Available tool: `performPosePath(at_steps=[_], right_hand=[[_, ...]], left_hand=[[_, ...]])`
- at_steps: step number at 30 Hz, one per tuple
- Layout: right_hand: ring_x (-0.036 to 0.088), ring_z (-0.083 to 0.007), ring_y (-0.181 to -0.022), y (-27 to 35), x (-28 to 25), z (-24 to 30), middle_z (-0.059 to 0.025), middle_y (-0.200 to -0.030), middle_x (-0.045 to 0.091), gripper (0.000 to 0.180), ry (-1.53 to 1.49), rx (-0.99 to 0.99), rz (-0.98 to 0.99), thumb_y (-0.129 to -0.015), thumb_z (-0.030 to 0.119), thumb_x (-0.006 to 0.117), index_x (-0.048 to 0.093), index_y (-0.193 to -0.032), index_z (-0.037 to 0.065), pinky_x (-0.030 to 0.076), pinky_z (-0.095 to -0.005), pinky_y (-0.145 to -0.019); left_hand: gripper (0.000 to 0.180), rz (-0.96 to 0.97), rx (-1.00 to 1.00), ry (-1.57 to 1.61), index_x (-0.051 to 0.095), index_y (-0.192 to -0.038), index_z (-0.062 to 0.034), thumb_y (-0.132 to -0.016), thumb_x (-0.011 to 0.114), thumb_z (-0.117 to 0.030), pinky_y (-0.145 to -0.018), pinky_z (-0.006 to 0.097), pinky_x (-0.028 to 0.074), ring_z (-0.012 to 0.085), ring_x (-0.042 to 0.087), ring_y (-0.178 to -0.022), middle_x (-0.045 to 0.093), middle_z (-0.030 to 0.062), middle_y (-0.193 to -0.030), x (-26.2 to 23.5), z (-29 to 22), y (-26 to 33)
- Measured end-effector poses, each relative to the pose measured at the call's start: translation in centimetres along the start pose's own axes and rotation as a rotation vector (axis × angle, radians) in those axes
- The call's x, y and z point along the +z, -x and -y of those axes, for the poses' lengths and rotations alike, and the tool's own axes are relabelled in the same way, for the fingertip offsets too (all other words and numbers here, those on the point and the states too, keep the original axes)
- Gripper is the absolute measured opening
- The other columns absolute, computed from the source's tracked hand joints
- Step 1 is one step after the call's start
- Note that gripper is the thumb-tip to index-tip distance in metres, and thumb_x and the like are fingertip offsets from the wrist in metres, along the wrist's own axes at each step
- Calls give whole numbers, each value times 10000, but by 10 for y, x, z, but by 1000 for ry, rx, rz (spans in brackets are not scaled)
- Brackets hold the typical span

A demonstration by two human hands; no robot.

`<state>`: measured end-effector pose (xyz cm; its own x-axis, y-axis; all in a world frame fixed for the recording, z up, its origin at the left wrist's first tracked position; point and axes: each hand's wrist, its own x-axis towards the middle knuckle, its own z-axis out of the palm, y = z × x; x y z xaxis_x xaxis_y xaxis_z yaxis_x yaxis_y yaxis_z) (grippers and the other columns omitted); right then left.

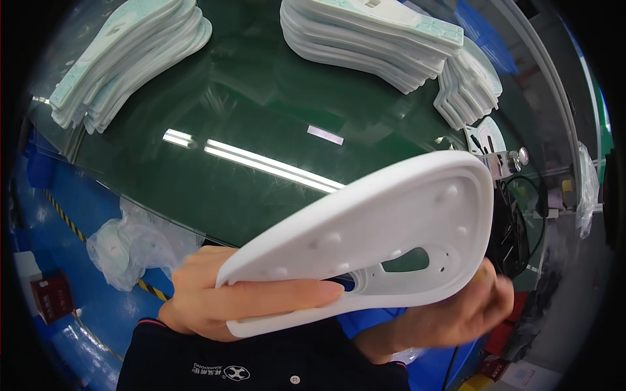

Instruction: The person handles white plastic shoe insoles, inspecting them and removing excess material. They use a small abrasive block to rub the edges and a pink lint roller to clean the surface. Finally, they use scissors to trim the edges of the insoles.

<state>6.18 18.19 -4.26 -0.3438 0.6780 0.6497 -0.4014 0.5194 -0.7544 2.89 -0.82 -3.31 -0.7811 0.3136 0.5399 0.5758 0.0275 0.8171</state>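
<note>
Closest to me, with twelve o'clock straight ahead of the worker, a dark shirt [274, 365] fills six o'clock. At about half past seven the left hand [215, 293] has its grip closed on the narrow end of a white plastic shell [417, 195], thumb laid across the hollow side. The shell is held up just off centre, toward three o'clock, tilted so its hollow inside shows; I can see small round bumps and a rounded slot in it, and the broad, curved end lies to the right.

At four o'clock the right hand [466, 309] is blurred, fingers bent, just beside that broad end; I cannot tell whether its grip touches the rim or how wide it stands.

Beyond the shell spreads a glossy dark green bench [163, 195], bright strips of light mirrored on it. Crumpled clear plastic [124, 247] sits toward half past eight, over a blue floor [85, 189]. At half past two is a metal fitting with a knob [505, 163]. Farther off, stacked pale pieces stand at ten o'clock [130, 58], a long stack [365, 45] at one and a smaller stack [466, 85] at two.
</note>
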Motion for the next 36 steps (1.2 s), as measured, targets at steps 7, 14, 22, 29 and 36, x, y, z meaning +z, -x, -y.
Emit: performPosePath(at_steps=[7, 14, 22, 29, 36], right_hand=[[457, -258, -1088, -42, -30, -76, -144, -1149, 491, 345, 729, -168, 421, -819, 115, 587, 543, -1148, 24, 360, -356, -914], [530, -272, -1014, -85, -50, -127, -153, -1140, 531, 415, 701, 326, 542, -805, 117, 588, 489, -1200, 37, 408, -366, -854], [546, -314, -865, -82, -46, -143, -150, -978, 553, 261, 1007, -151, 572, -827, 83, 539, 513, -1077, 12, 429, -376, -752], [514, -142, -929, -93, -50, -69, -78, -990, 536, 252, 505, -150, 325, -878, 84, 473, 503, -1100, -30, 392, -249, -822], [499, -181, -658, -78, -27, 1, -95, -830, 517, 246, 428, -1033, 502, -842, 274, 499, 526, -897, 36, 413, -321, -624]], left_hand=[[339, 5, -17, -3, 682, -925, -105, -598, 757, -61, -587, 243, 521, 205, 659, -708, 661, 131, -849, -7, 1, 1], [350, 2, -6, 5, 675, -922, -89, -587, 772, -57, -581, 249, 525, 198, 661, -713, 666, 113, -823, -9, -2, 0], [330, -26, -2, -32, 677, -915, -87, -599, 765, -61, -583, 238, 520, 192, 660, -704, 668, 105, -814, -11, -4, 0], [305, -68, 27, -178, 684, -901, -79, -604, 752, -77, -543, 226, 503, 186, 654, -663, 665, 112, -793, -11, 4, 3], [314, -55, 105, -228, 682, -913, -74, -602, 733, -76, -514, 210, 485, 184, 647, -637, 662, 112, -783, -2, 10, -4]])
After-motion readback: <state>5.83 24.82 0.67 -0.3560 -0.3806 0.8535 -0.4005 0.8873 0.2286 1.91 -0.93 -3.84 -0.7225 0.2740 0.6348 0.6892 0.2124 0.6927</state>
